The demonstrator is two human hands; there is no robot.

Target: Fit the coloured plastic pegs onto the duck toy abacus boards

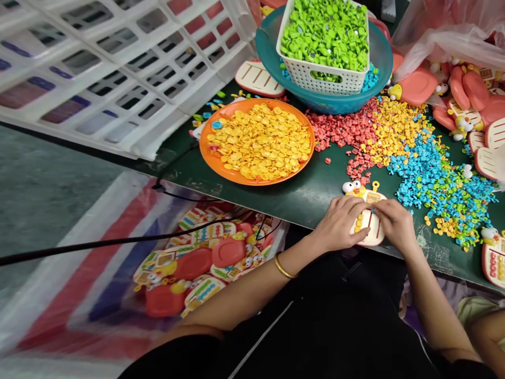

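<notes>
A cream toy board (370,238) with a chick head, a yellow loop on top and dark slots lies at the table's front edge. Small yellow pieces (359,223) sit in its left slot. My left hand (342,220) grips the board from the left, thumb across its lower part and fingertips near the middle. From the other side, my right hand (396,225) pinches at the upper middle of the board, fingertips close to the left ones. Whatever lies between those right fingertips is too small and covered to make out.
An orange plate (205,152) of yellow pieces stands left. Behind are a blue basin (272,68) and a white basket (294,71) of green pieces. Loose red, yellow and blue pieces (418,173) spread right. Finished-looking toys (197,258) fill a bag below; a cable (118,242) crosses it.
</notes>
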